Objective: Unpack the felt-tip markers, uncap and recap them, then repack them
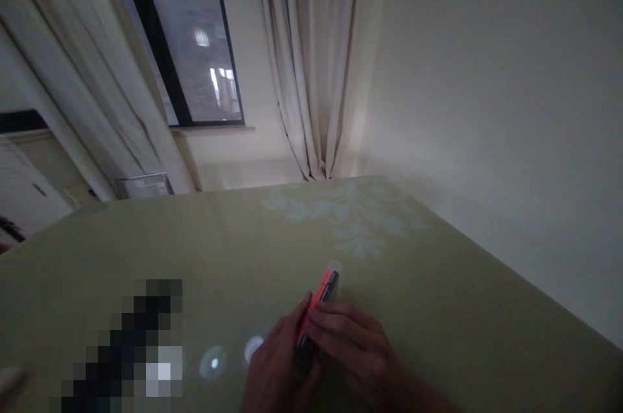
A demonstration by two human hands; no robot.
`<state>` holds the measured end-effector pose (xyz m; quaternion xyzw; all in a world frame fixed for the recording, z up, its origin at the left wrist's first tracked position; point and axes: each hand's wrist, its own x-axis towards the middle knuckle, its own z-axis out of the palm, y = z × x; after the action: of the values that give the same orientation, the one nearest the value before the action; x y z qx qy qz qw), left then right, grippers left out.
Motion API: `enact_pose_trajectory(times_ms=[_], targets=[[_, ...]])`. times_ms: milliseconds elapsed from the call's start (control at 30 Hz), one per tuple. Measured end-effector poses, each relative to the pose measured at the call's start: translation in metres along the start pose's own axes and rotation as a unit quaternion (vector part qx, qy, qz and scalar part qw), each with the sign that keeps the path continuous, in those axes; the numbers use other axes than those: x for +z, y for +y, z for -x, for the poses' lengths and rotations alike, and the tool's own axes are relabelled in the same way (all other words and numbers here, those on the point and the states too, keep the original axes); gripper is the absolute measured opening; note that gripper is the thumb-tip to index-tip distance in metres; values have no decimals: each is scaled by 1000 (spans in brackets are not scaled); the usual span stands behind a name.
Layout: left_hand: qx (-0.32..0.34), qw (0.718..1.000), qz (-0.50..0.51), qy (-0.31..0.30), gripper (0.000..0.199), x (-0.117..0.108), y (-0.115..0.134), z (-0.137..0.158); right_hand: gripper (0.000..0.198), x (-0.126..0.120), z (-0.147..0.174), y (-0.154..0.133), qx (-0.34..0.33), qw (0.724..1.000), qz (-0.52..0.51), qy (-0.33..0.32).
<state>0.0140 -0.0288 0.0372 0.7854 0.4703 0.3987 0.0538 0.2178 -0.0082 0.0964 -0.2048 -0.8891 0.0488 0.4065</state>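
A slim red-and-black object, long like a pen or a cutter, points up and away from me over the table; its exact kind is unclear. Its far end has a translucent rounded tip. My left hand is closed around its lower part from the left, thumb along the side. From the right, the bent fingers of my right hand press on its middle. Both hands cover much of the near end.
The green table has a pale leaf pattern at its far right corner and light reflections near my left hand. A wall borders it on the right. Curtains and a window stand behind. A dark pixelated patch covers the lower left.
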Motion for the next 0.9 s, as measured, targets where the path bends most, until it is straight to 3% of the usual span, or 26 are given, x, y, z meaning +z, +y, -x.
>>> enact_pose_trajectory(times_ms=[600, 900], targets=[[-53, 998, 34, 21, 64, 9, -2, 2, 43, 14, 0, 3, 19, 997, -53, 49], [-40, 999, 23, 19, 64, 3, 0, 0, 57, -7, 11, 42, 78, 990, 113, 30]])
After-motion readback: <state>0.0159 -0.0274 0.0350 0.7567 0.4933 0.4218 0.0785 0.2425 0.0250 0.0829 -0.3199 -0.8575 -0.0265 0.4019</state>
